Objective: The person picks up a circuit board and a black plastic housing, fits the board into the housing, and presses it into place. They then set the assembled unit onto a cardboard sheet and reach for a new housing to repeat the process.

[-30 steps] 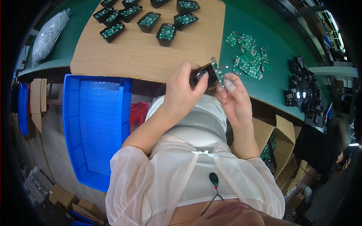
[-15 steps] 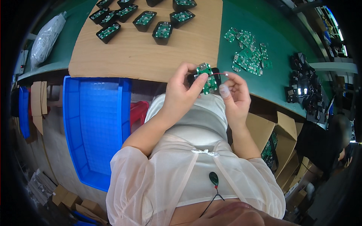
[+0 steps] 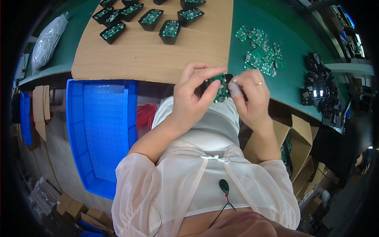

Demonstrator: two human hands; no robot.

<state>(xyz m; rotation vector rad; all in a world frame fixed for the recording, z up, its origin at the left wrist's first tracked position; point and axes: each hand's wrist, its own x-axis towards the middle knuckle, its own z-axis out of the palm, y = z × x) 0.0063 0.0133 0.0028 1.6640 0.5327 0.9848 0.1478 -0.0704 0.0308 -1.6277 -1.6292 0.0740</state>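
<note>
Two hands hold one small green circuit board over the near edge of a bench.

The left hand (image 3: pixel 193 96) has its fingers (image 3: pixel 211 85) closed round the circuit board (image 3: pixel 222 90) and the black housing (image 3: pixel 207 85) behind it, while the right hand (image 3: pixel 250 94) pinches the board's right edge with thumb and forefinger. Just beyond the fingers lies a brown cardboard sheet (image 3: pixel 150 55) on the green bench (image 3: pixel 300 75); at its far end stand black housings with green boards inside (image 3: pixel 170 31). Up and right of the fingers lie loose green boards (image 3: pixel 262 53), and farther right a heap of black parts (image 3: pixel 318 89). Left of and below the fingers sits a blue crate (image 3: pixel 100 130).
</note>
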